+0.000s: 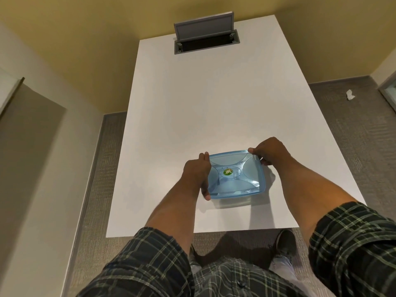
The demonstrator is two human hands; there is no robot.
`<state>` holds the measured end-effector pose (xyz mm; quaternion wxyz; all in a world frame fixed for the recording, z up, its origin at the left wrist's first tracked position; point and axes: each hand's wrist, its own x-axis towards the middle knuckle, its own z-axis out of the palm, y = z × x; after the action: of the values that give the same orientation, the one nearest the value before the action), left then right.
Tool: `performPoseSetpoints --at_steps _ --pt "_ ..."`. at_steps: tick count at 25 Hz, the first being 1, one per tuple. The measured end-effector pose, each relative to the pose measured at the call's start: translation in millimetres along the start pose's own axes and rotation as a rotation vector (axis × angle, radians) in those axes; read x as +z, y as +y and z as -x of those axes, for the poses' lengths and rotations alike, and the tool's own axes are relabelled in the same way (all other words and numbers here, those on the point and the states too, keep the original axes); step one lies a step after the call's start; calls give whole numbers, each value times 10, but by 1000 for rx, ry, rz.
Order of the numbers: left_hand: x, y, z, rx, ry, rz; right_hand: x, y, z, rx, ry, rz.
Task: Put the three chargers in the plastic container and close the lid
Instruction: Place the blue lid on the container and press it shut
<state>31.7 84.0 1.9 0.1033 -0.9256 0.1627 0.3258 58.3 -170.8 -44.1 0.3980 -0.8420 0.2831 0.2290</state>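
Observation:
A blue translucent plastic container (pixel 246 179) sits on the white table (pixel 214 103) near its front edge, with the lid on top and a small green sticker in the lid's centre. My left hand (pixel 196 174) grips the container's left side, fingers at the far-left corner and thumb at the near-left corner. My right hand (pixel 270 152) holds the far-right corner of the lid, thumb on top. No chargers are visible; the contents are hidden under the lid.
A grey cable hatch (pixel 205 42) stands open at the table's far end. A crumpled white scrap (pixel 350 95) lies on the grey carpet to the right. Walls close in on the left and behind the table. My shoes show under the front edge.

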Motion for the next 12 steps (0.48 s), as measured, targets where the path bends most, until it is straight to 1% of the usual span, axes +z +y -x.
performPoseSetpoints --at_steps 3,7,9,12 --pt "1 11 14 1 -2 -8 -29 71 -18 -52 2 -32" --pt "-14 19 25 17 -1 -11 -5 255 84 -199 -46 -124" --pt "-23 9 25 16 -10 4 -22 396 157 -179 -140 -131" --pt "-15 -8 37 17 -14 15 -89 602 291 -80 -352 58"
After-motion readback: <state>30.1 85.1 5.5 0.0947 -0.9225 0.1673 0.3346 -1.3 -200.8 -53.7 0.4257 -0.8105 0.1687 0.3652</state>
